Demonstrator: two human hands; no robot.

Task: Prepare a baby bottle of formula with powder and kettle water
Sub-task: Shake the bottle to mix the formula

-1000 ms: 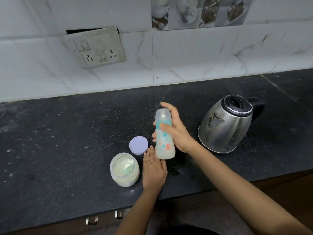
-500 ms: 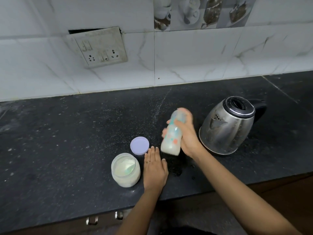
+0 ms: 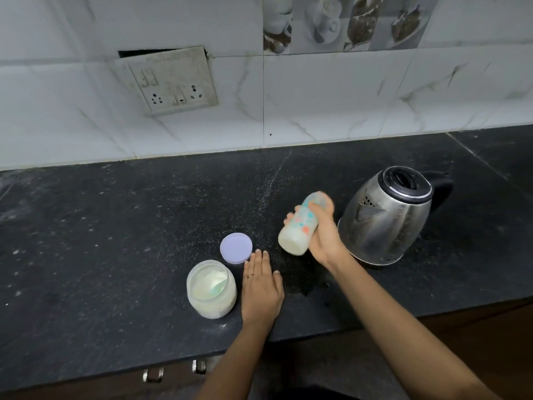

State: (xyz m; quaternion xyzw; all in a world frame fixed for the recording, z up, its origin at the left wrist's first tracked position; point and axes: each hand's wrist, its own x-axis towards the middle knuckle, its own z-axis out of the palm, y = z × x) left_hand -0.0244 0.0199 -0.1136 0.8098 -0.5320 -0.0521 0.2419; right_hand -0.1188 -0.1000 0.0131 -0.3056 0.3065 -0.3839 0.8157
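My right hand (image 3: 324, 238) grips a baby bottle (image 3: 300, 226) with coloured dots and milky liquid inside. The bottle is lifted off the counter and tilted, its top leaning away to the right; it looks blurred. My left hand (image 3: 261, 287) lies flat on the black counter (image 3: 115, 241), fingers together, holding nothing. Just left of that hand stands an open jar of pale formula powder (image 3: 211, 288). The jar's lilac lid (image 3: 236, 248) lies flat behind it. A steel kettle (image 3: 386, 215) with a black lid and handle stands right of the bottle.
A white tiled wall with a switch and socket plate (image 3: 173, 82) rises behind the counter. Drawer handles (image 3: 153, 375) show below the counter's front edge. White powder specks are scattered on the counter surface.
The bottle went from upright beside my left hand to tilted and farther right, toward the kettle. My left hand, the jar, lid and kettle stayed put.
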